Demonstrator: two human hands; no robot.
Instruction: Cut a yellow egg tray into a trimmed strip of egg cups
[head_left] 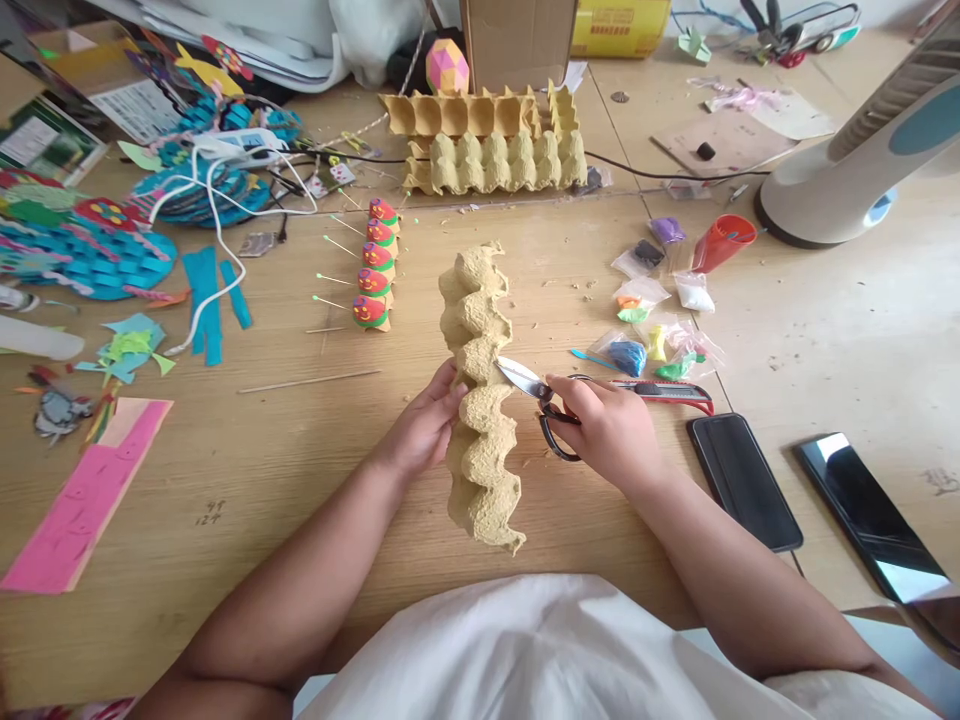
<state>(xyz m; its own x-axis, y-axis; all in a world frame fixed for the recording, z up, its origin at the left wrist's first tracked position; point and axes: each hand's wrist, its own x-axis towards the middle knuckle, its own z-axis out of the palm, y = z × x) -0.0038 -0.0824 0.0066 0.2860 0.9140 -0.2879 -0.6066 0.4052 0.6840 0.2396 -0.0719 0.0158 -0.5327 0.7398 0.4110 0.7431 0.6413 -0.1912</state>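
A strip of yellowish egg carton (484, 430) runs lengthwise in front of me, its row of cups bumpy side up and its right edge wavy. My left hand (427, 420) is closed on its left side near the middle, the fingertips hidden beneath it. In my right hand (611, 425) is a pair of scissors (525, 378) with black handles. The blade tips touch the carton's right edge between two cups. Beyond the strip stand several small red and green painted carton cups (373, 282) in a row, with faces and green-tipped sticks beside them.
More egg carton pieces (510, 162) lie at the back. To the right are bags of coloured clay (628, 357), a red cup (726, 242), a utility knife (664, 392) and two phones (744, 480). Pink paper (94, 490) and blue strips (202, 305) lie left.
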